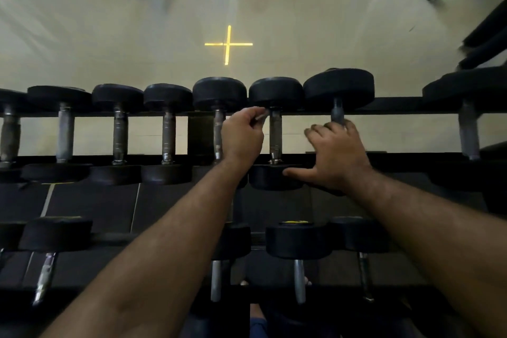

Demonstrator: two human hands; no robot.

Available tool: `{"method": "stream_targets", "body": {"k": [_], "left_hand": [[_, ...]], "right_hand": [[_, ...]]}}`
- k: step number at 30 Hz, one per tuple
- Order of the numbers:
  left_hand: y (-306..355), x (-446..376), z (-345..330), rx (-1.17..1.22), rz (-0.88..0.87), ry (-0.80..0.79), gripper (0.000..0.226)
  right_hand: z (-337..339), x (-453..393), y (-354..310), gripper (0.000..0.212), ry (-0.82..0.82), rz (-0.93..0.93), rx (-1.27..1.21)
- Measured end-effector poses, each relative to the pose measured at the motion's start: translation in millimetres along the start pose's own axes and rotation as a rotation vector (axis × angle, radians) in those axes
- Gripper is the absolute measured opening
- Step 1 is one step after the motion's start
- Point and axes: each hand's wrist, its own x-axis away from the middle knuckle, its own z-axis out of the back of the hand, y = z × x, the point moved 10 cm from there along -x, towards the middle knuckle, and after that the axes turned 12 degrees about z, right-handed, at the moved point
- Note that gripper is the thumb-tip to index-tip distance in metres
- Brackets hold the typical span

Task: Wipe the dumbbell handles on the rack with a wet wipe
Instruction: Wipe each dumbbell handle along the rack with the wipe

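The left hand (241, 136) is pinching a grey wet wipe (261, 116) beside a dumbbell handle (275, 134) on the upper rack (397, 107). The right hand (336, 156) is resting, fingers extended, over the neighbouring dumbbell (338, 90).

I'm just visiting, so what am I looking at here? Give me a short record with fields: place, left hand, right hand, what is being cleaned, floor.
place: dumbbell rack, two tiers seen from above
left hand: left hand pinches a small grey wipe beside a dumbbell handle
right hand: right hand rests on the next dumbbell, fingers over its handle
being cleaned: upper-row handles
floor: yellow cross marked beyond the rack
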Motion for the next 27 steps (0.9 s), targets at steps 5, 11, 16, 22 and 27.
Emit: {"method": "stream_targets", "body": {"k": [5,11,16,22,27], "left_hand": [[16.9,5.1,-51.6,-0.371,-0.341,-0.087,0.022],[-7.7,26.8,-81.0,-0.581,-0.403,-0.676,0.031],[43.8,1.3,-64.0,-0.513,-0.687,-0.213,0.034],[21.0,27.0,-104.7,-0.779,-0.817,-0.578,0.023],[13.5,20.2,-90.5,-0.634,-0.362,-0.791,0.023]], "right_hand": [[-21.7,6.5,23.7,0.145,-0.146,-0.141,-0.093],[-17.9,4.4,20.0,0.146,-0.140,-0.109,-0.084],[-16.7,3.9,19.4,0.145,-0.124,-0.100,-0.072],[-21.9,2.9,20.4,0.141,-0.118,-0.086,-0.059],[-24.0,2.2,18.8,0.144,-0.125,-0.066,-0.070]]}}
